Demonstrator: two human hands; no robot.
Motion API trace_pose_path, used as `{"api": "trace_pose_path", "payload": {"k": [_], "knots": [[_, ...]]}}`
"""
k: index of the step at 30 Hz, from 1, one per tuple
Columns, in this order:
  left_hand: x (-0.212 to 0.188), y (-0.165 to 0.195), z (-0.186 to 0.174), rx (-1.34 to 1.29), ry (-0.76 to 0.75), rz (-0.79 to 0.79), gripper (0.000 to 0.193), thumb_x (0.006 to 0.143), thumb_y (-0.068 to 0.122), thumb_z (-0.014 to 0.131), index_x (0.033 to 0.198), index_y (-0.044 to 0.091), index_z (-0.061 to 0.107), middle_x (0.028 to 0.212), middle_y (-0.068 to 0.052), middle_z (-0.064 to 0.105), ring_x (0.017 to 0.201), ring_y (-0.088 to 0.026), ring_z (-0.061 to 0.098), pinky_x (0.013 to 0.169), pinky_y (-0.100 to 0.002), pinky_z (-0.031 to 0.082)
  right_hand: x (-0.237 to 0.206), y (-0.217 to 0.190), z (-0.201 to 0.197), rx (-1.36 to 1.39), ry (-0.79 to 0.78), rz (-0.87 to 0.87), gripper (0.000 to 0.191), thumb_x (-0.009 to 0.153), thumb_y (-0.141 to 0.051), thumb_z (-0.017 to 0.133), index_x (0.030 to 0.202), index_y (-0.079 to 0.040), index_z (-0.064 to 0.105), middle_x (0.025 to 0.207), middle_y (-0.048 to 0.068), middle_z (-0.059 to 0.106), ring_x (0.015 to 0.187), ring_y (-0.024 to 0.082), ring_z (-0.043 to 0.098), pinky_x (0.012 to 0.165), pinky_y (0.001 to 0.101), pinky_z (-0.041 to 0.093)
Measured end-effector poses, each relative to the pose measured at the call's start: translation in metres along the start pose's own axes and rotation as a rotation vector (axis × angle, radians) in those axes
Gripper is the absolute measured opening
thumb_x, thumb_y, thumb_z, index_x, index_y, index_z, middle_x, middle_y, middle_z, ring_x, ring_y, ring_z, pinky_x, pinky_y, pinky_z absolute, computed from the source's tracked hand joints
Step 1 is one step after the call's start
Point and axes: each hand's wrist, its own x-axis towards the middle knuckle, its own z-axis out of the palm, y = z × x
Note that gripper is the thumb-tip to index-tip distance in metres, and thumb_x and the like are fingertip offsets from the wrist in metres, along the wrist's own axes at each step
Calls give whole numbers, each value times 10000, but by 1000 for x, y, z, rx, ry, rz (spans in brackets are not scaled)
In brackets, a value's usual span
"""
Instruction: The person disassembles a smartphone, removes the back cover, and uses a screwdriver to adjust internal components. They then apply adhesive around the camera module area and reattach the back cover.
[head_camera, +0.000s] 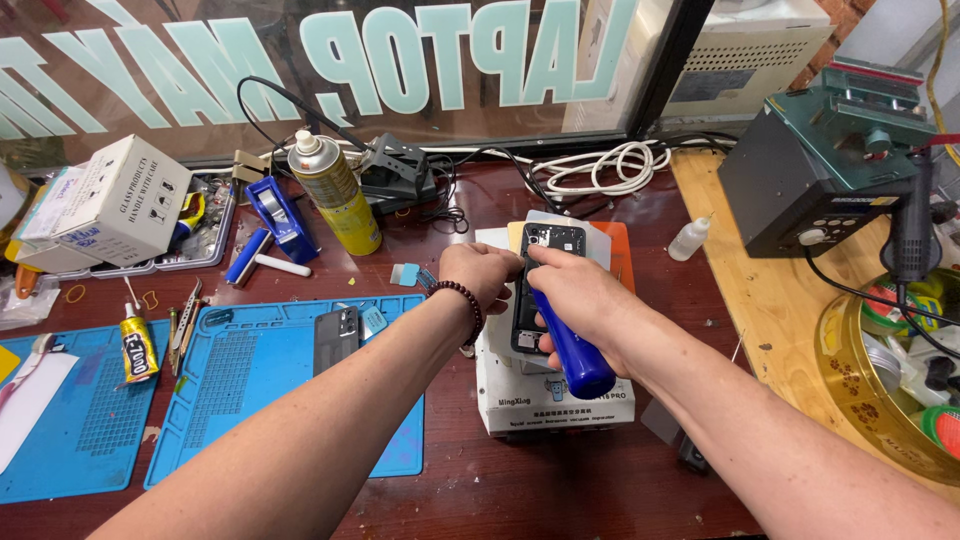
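Observation:
A black phone frame (548, 243) lies face up on a white box-shaped machine (555, 402) near the middle of the bench. My left hand (480, 276), with a dark bead bracelet on the wrist, holds the frame's left edge. My right hand (580, 300) grips a blue-handled tool (572, 355) and presses its upper end against the frame's upper part. The tool's tip is hidden by my fingers.
A blue silicone mat (265, 395) with a dark phone back (336, 338) lies at left, beside a glue tube (137, 347) and tweezers. A yellow spray can (335, 195), a tape dispenser and a small dropper bottle (689, 238) stand behind. A grey rework station (800, 175) sits at right.

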Motion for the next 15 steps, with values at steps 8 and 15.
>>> {"api": "trace_pose_path", "payload": {"k": [8,15], "knots": [[2,0,-1,2,-8,2,146,805,117,786,894,11,740,798,-82,727,624,-158,650,499,-312,539,-3,-1,-2,-41,8,1,613,969,-278,468,1562,-419,395,845,67,557,583,170,573,461,342,536],[5,-2,0,6,-7,1,157,812,140,786,912,29,741,806,-71,728,625,-159,650,499,-319,535,-12,7,-5,-83,-17,5,614,980,-278,463,1573,-411,375,848,86,566,559,178,575,454,344,537]]}}
